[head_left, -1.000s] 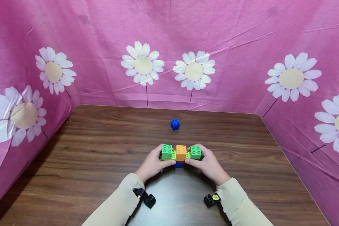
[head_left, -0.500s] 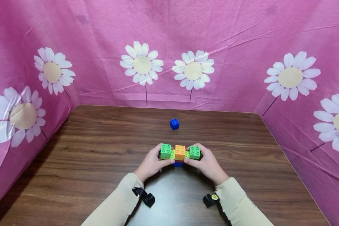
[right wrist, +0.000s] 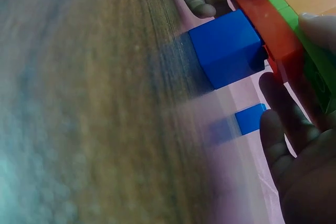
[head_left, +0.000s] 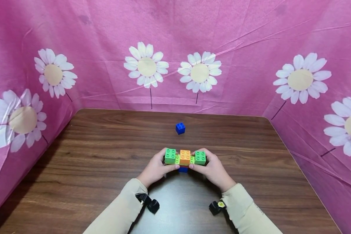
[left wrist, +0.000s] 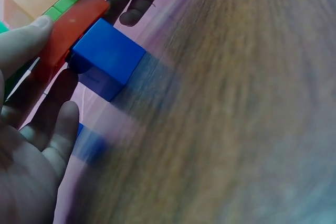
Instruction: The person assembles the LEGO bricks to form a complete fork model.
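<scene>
Both hands hold one toy-brick build by its two ends. On its top are an orange brick (head_left: pixel 185 156) in the middle, a left green brick (head_left: pixel 170 156) and a right green brick (head_left: pixel 200 157). Beneath these runs a lime-green layer (head_left: pixel 177 159), then a red brick (right wrist: pixel 273 30), with a blue brick (left wrist: pixel 107 51) at the bottom. My left hand (head_left: pixel 155 167) grips the left end, thumb on the near side. The right hand (head_left: pixel 215 169) grips the right end the same way. In both wrist views the blue bottom brick is close over the table.
A loose blue brick (head_left: pixel 180 128) stands on the brown wooden table (head_left: pixel 120 139), beyond the build. Pink cloth (head_left: pixel 105 48) with daisy prints surrounds the table's back and sides. A black wrist camera (head_left: pixel 153 206) is strapped on the left sleeve, another wrist camera (head_left: pixel 214 208) on the right.
The build and both hands have shifted slightly left in the head view, where the whole scene has drifted a little too. The grips look the same.
</scene>
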Available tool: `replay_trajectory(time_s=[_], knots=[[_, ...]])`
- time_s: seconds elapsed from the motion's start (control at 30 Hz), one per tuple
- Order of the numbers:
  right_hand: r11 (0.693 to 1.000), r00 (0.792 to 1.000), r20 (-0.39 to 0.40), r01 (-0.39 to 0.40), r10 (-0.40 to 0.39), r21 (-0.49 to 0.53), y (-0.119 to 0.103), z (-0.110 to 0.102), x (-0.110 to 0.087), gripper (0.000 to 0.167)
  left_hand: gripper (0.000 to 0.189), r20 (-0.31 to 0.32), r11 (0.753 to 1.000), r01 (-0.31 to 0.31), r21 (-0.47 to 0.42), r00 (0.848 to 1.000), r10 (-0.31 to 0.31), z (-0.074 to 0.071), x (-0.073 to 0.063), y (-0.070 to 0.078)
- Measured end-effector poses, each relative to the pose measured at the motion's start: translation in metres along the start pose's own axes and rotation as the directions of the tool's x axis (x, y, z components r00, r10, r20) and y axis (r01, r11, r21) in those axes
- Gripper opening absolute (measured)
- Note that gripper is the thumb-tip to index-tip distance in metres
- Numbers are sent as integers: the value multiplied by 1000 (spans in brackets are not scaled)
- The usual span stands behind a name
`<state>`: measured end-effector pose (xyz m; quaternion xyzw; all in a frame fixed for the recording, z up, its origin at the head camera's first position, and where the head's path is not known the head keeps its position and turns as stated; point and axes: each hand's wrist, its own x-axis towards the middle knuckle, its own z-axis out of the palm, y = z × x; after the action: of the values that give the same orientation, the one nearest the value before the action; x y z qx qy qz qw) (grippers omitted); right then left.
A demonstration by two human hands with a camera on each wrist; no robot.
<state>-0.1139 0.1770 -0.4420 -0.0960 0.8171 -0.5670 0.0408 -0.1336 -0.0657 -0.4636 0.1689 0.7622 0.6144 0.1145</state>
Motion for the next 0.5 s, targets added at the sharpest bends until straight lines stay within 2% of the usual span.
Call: replay_trajectory(time_s=[0.27,0.5], knots=[[1000,1000,-16,25,-25,-17,2,1,1,40,45,-16,1000,-1,-14,1000,0,1,0,1],[1000,1000,7,6,-6,-19,4,1,3,41,47,6,999,38,9,999,-38,-1,1,0]])
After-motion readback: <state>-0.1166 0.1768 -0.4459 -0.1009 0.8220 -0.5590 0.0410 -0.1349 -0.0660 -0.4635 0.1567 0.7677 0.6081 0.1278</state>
